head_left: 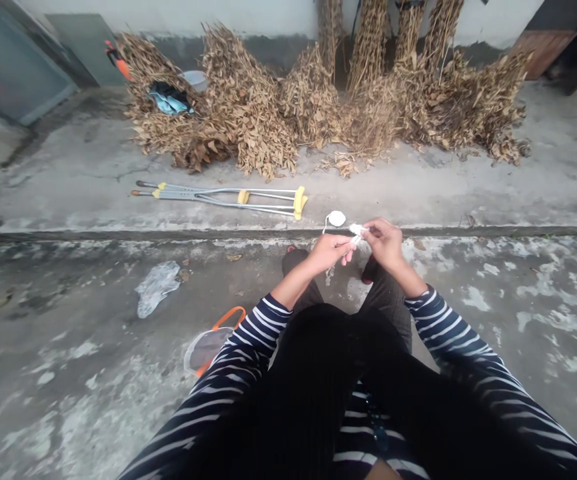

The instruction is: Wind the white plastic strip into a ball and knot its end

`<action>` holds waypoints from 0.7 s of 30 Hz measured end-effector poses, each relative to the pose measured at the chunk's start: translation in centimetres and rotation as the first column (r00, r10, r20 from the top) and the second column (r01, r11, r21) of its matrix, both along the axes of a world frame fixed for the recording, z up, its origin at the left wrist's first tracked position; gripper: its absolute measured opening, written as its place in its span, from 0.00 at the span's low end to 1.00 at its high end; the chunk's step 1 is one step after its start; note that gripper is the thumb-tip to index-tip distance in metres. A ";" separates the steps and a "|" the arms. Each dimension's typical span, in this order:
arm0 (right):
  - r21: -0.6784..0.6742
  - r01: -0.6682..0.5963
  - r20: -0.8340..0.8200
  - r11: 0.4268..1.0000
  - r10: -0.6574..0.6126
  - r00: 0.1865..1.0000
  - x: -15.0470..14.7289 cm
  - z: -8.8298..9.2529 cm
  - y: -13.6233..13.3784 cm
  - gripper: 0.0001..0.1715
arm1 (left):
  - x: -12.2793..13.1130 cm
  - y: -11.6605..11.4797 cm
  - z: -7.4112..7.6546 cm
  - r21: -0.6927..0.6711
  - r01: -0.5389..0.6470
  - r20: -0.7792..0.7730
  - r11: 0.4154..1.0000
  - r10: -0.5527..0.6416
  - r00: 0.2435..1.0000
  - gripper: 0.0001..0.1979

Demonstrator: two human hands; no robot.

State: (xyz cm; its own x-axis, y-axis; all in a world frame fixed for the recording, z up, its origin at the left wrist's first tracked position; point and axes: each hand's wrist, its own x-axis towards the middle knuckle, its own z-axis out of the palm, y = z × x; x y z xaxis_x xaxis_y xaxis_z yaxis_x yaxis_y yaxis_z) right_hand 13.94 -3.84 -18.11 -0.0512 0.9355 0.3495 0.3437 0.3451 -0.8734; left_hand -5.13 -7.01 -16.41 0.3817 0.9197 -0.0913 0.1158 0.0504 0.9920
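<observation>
I sit with my knees ahead of me and hold both hands out in front, close together. My left hand (329,251) is closed around a small white piece with a thin white cord (329,272) hanging below it. My right hand (384,241) pinches the same white piece (356,230) at its top with fingertips together. A white round disc (337,218) on a thin wire or cord sticks up just above my left hand. Striped sleeves cover both forearms.
A pair of grey crutches (228,195) with yellow pads lies on the concrete ahead. Heaps of dry brown plants (288,107) lean against the far wall. A crumpled plastic bag (156,287) and a clear bag with an orange handle (208,343) lie at my left.
</observation>
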 end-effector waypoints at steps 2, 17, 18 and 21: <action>0.115 -0.068 0.153 0.991 0.050 0.987 0.4 0.1 -0.3 0.09 | -0.3 0.3 0.6 0.027 0.026 -0.049 0.999 -0.025 0.999 0.16; -0.377 -0.427 -0.368 0.822 0.290 0.884 1.4 -1.5 -1.0 0.23 | 0.3 2.1 1.0 0.284 0.088 -0.317 0.955 0.007 0.949 0.21; -0.380 -0.414 -0.416 0.827 0.247 0.875 1.2 -1.7 -1.2 0.25 | 0.6 1.8 0.5 0.201 0.027 -0.257 0.979 0.026 0.966 0.21; -0.381 -0.332 -0.465 0.863 0.131 0.876 0.4 -2.0 -1.8 0.27 | 1.3 1.3 -0.9 0.013 -0.089 -0.097 0.996 0.090 0.991 0.22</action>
